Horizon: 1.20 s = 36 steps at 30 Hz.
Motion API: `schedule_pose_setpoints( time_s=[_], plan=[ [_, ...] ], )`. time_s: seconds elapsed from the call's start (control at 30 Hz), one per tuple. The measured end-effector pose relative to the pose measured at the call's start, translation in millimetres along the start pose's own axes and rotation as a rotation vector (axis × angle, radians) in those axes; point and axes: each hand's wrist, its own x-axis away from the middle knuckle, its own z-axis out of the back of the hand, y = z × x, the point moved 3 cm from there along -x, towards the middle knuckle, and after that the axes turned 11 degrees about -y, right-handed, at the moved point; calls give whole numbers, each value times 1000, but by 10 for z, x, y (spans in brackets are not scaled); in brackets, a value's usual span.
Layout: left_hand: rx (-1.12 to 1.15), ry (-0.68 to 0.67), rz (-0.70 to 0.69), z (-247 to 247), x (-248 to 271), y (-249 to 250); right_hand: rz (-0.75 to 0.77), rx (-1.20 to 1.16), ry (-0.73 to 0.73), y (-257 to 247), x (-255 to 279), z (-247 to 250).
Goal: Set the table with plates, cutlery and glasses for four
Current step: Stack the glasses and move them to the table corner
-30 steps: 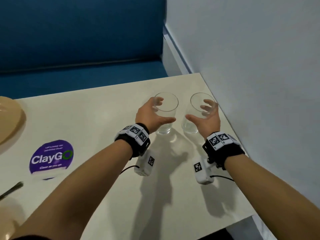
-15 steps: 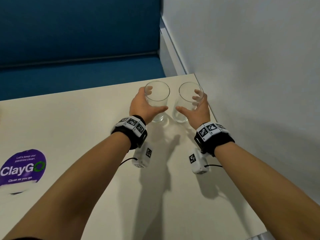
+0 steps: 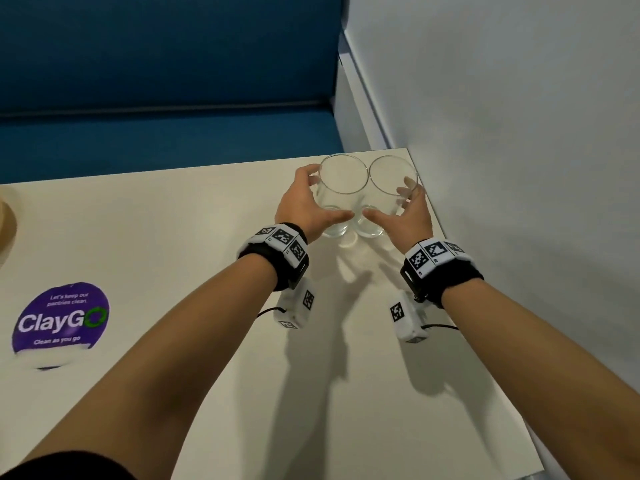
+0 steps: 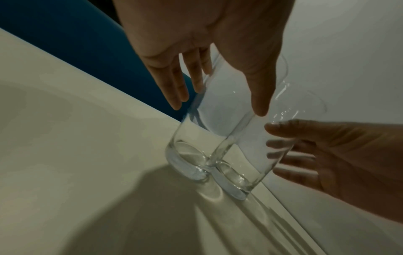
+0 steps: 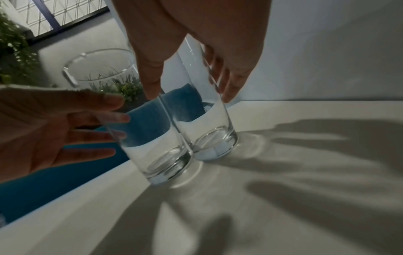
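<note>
Two clear empty glasses stand upright and touching each other at the far right corner of the cream table (image 3: 173, 237). My left hand (image 3: 317, 202) holds the left glass (image 3: 341, 199), thumb on the near side and fingers on the far side. My right hand (image 3: 394, 206) holds the right glass (image 3: 388, 188) the same way. In the left wrist view the left glass (image 4: 189, 155) and the right glass (image 4: 250, 155) both have their bases on the tabletop. The right wrist view shows the right glass (image 5: 209, 131) under my thumb and the left glass (image 5: 152, 146) beside it.
A grey wall (image 3: 519, 168) runs along the table's right edge, close to the right glass. A blue bench (image 3: 156, 133) lies beyond the far edge. A purple ClayGo sticker (image 3: 60, 318) and the rim of a beige plate (image 3: 7, 230) are at the left.
Both hands have carried the glasses away from me toward the far right corner. The gap between the glasses has closed, and they now touch.
</note>
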Motion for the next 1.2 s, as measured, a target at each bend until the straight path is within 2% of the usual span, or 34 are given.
schedule_pose_setpoints(
  time_s=[0.13, 0.23, 0.33, 0.43, 0.47, 0.6, 0.83, 1.0, 1.1, 1.2],
  plan=[
    [16, 22, 12, 293, 296, -209, -143, -43, 102, 143, 350, -128],
    [20, 90, 7, 685, 648, -454, -173, -63, 103, 194, 771, -487],
    [-7, 197, -24, 1258, 1117, -747, -73, -5, 1, -20, 1177, -1124],
    [-59, 305, -38, 2036, 1737, -1097, 73, 89, -149, -487, 1613, -2019],
    [-71, 328, -49, 2180, 1853, -1130, 114, 108, -175, -623, 1689, -2175],
    [-198, 433, -59, 3210, 2604, -1537, 247, 151, -313, -1179, 2212, -3354],
    [-216, 663, -2, 4464, 3546, -1945, 304, 265, -588, -1640, 2925, -4745],
    [-292, 890, 2, 5269, 4020, -2312, 373, 261, -694, -1901, 3246, -5588],
    [-211, 996, -2, 5790, 4220, -2681, 360, 245, -742, -2036, 3377, -6086],
    [-92, 1032, 17, 6257, 4272, -3124, 312, 237, -776, -2177, 3455, -6558]
  ],
)
